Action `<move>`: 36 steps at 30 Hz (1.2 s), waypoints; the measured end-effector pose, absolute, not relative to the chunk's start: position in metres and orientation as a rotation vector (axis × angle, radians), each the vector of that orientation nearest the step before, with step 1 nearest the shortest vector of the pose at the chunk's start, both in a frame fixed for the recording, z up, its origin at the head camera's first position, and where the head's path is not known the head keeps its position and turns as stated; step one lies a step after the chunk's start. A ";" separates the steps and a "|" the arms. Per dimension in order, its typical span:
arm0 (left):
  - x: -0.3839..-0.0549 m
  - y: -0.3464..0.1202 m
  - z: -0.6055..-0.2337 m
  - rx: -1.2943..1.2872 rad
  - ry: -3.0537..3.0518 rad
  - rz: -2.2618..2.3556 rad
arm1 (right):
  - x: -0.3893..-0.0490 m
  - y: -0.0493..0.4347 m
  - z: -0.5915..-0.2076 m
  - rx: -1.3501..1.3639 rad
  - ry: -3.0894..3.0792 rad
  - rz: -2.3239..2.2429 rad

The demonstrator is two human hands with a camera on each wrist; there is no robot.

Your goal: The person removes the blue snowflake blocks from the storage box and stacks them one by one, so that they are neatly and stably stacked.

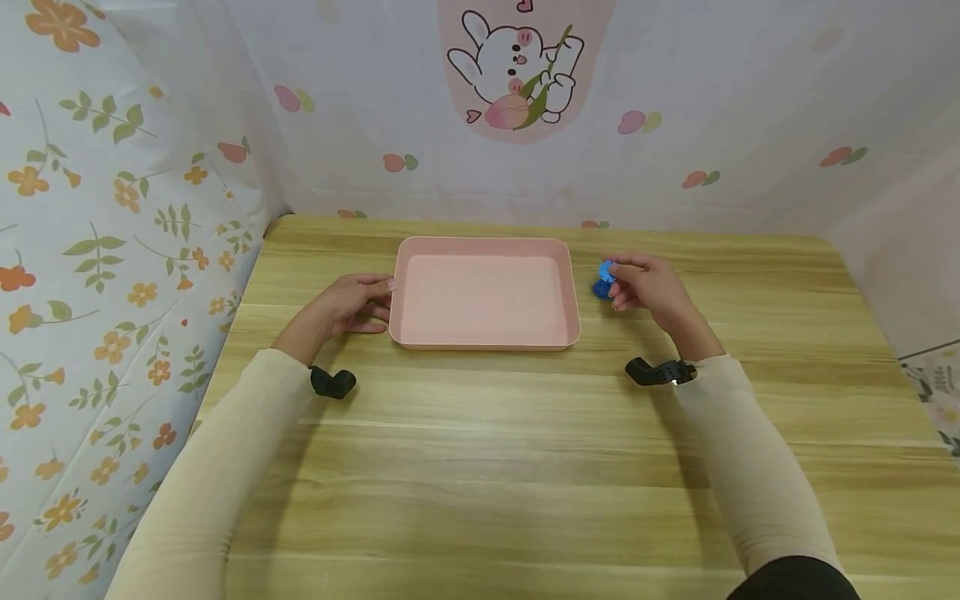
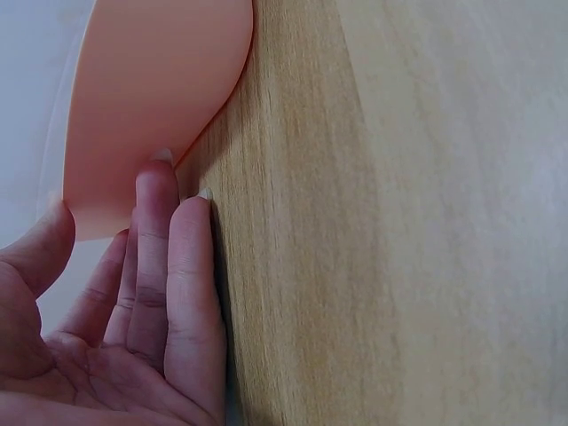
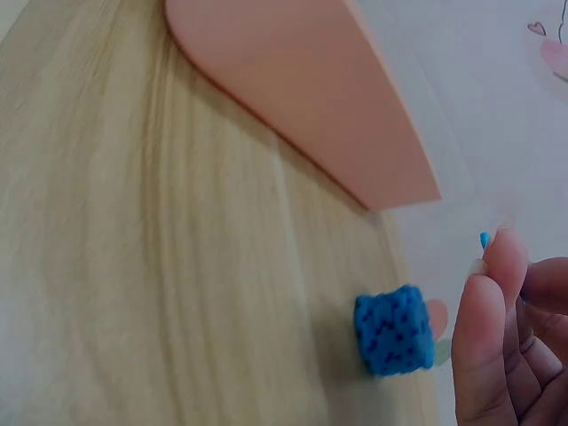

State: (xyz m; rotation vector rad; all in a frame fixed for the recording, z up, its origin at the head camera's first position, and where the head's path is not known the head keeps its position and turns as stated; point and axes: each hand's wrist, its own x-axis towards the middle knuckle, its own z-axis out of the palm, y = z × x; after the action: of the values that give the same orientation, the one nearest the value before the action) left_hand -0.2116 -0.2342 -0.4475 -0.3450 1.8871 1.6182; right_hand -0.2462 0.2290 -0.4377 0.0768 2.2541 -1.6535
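A shallow pink tray point(image 1: 483, 347) lies on the wooden table. My left hand point(image 1: 352, 304) is at its left end, fingers fairly straight. In the left wrist view, fingertips point(image 2: 158, 177) touch the outer side wall of the tray point(image 2: 169, 80), with the thumb near the rim. Right of the tray, my right hand point(image 1: 648, 287) pinches a small light blue piece point(image 1: 607, 271) between thumb and finger. Only a sliver of that piece point(image 3: 485, 240) shows in the right wrist view. Just below the hand sits a darker blue, bumpy, block-like thing point(image 1: 602, 289), its pitted surface point(image 3: 395, 330) clear in the right wrist view.
The wooden table point(image 1: 480, 483) stretches in front of the tray and to both sides. A patterned white cloth point(image 1: 360, 108) hangs behind its back edge, and a floral cloth point(image 1: 112, 292) hangs at the left. Black wrist cameras point(image 1: 333, 382) are strapped to both wrists.
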 end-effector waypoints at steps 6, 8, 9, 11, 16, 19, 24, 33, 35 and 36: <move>-0.211 -0.234 -0.447 -0.348 1.878 1.622 | -0.244 0.235 -0.446 0.112 2.245 -1.649; -0.212 -0.234 -0.447 -0.348 1.879 1.620 | -0.244 0.236 -0.448 0.130 2.239 -1.650; -0.212 -0.234 -0.446 -0.347 1.880 1.619 | -0.244 0.236 -0.449 0.138 2.234 -1.652; -0.212 -0.234 -0.446 -0.344 1.884 1.616 | -0.243 0.236 -0.451 0.148 2.225 -1.652; -0.211 -0.234 -0.445 -0.339 1.892 1.614 | -0.243 0.237 -0.454 0.148 2.217 -1.653; -0.211 -0.234 -0.446 -0.341 1.888 1.617 | -0.243 0.237 -0.455 0.142 2.210 -1.648; -0.210 -0.233 -0.447 -0.346 1.886 1.625 | -0.244 0.238 -0.458 0.145 2.219 -1.634; -0.210 -0.234 -0.448 -0.355 1.884 1.637 | -0.243 0.238 -0.460 0.140 2.222 -1.627; -0.211 -0.234 -0.447 -0.357 1.884 1.638 | -0.243 0.238 -0.460 0.141 2.220 -1.628; -0.211 -0.234 -0.447 -0.357 1.885 1.639 | -0.243 0.238 -0.460 0.134 2.217 -1.627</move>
State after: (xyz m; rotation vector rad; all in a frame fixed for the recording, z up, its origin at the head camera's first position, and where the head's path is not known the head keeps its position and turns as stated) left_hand -0.2107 -0.2336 -0.4474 -0.3570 1.8847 1.6388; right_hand -0.2433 0.2381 -0.4600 0.1340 2.2170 -1.6269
